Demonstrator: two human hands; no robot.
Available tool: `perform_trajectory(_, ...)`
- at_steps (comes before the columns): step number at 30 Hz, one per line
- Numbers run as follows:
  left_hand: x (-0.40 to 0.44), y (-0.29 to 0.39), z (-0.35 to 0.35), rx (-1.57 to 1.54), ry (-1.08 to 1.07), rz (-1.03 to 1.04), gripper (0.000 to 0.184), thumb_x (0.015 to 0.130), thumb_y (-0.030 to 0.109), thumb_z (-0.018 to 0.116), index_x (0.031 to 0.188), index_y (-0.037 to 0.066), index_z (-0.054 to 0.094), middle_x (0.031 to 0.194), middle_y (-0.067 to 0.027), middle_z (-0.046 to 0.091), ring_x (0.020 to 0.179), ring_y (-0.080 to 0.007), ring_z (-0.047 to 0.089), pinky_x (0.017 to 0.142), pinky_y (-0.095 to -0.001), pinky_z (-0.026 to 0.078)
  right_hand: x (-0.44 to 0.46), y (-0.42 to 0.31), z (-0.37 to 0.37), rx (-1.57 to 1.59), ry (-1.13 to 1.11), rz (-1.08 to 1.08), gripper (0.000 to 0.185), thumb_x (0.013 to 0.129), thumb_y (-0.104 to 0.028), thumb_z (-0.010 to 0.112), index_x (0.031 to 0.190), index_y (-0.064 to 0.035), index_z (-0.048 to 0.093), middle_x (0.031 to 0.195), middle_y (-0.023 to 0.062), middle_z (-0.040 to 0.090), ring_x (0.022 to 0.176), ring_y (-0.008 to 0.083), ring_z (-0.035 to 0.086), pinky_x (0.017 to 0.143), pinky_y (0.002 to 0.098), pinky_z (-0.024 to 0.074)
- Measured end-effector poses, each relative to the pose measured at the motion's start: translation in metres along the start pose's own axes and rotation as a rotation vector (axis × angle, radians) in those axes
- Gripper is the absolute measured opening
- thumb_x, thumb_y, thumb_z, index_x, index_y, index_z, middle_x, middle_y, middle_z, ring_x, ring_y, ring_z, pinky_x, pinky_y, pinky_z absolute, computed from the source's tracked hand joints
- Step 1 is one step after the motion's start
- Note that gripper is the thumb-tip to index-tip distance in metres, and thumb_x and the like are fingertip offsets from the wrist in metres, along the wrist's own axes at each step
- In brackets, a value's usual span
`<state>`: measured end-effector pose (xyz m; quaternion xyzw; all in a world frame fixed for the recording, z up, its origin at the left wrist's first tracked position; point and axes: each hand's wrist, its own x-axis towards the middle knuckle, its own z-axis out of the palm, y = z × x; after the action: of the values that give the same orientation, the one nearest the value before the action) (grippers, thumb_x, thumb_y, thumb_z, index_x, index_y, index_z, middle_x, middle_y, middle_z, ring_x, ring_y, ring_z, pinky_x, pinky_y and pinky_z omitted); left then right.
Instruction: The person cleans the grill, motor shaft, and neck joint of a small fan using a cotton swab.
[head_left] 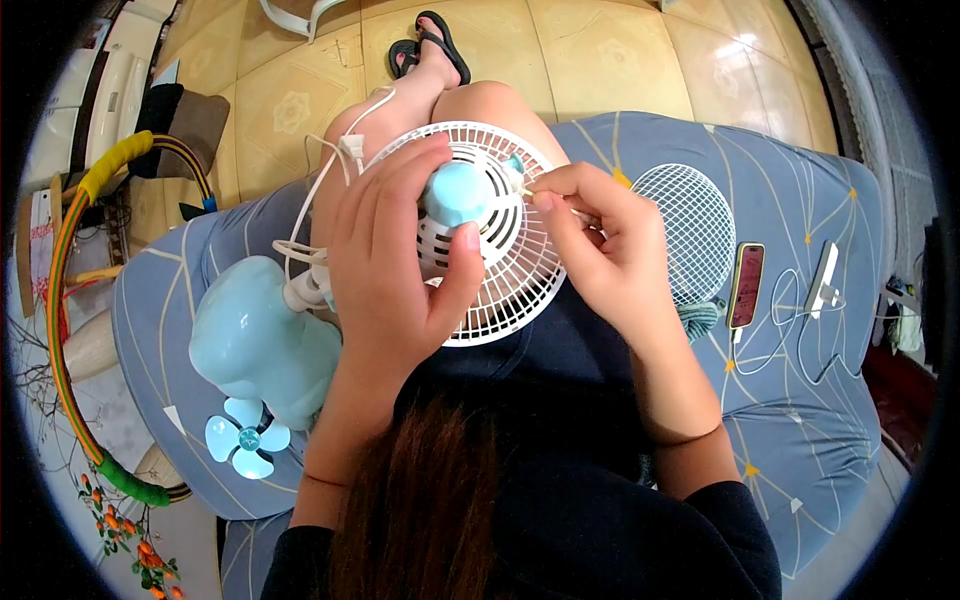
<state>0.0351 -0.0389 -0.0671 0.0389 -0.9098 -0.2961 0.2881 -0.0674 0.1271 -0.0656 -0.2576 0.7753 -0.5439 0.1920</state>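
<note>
On my lap lies a small electric fan's white rear grille [515,305], with a light-blue motor cover [458,195] at its centre. My left hand [395,245] grips the fan there, its thumb and fingers around the blue cover. My right hand [605,235] is at the grille's right side, thumb and forefinger pinched on a small pale thing [527,194] too small to name. A small blue knob [514,162] stands just above that pinch. Left of my left hand, the blue fan base [250,330] lies on the sofa, joined to a white stem.
Blue fan blades [248,438] lie beside the base. To the right are a round white mesh grille [684,230], a phone [746,287] on a cable and a white power strip [823,280]. A white plug [351,146] rests by my leg. A striped hoop [62,290] stands left.
</note>
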Motion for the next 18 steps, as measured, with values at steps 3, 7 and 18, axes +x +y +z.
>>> perform_trajectory(3, 0.000, -0.001, 0.001, 0.003, 0.008, 0.003, 0.042, 0.083, 0.012, 0.064, 0.121, -0.005, 0.057, 0.121, -0.0186, 0.064, 0.107, -0.0367, 0.062, 0.095, -0.0431, 0.047, -0.001, -0.002, -0.007, 0.085, -0.028, 0.090, 0.009, 0.097, -0.005, 0.060, 0.096, 0.0026, 0.065, 0.073, -0.0027, 0.061, 0.070, -0.0005, 0.050, 0.061, 0.0173, 0.0379)
perform_trajectory(7, 0.001, 0.001, -0.001, 0.011, -0.003, -0.002, 0.042, 0.083, 0.012, 0.065, 0.121, -0.004, 0.058, 0.121, -0.0186, 0.064, 0.107, -0.0362, 0.063, 0.094, -0.0425, 0.047, -0.002, -0.004, -0.013, 0.319, -0.032, 0.150, 0.010, 0.098, -0.007, 0.060, 0.097, 0.0013, 0.064, 0.075, -0.0051, 0.060, 0.068, -0.0006, 0.049, 0.058, 0.0169, 0.0376)
perform_trajectory(18, 0.009, 0.007, 0.000, -0.213, 0.078, -0.055, 0.038, 0.081, 0.005, 0.069, 0.117, 0.001, 0.061, 0.112, -0.0152, 0.068, 0.107, -0.0357, 0.064, 0.093, -0.0428, 0.049, -0.002, -0.018, -0.007, 0.366, -0.052, 0.091, 0.009, 0.097, -0.003, 0.059, 0.101, 0.0040, 0.062, 0.083, -0.0018, 0.065, 0.074, 0.0006, 0.053, 0.067, 0.0165, 0.0420)
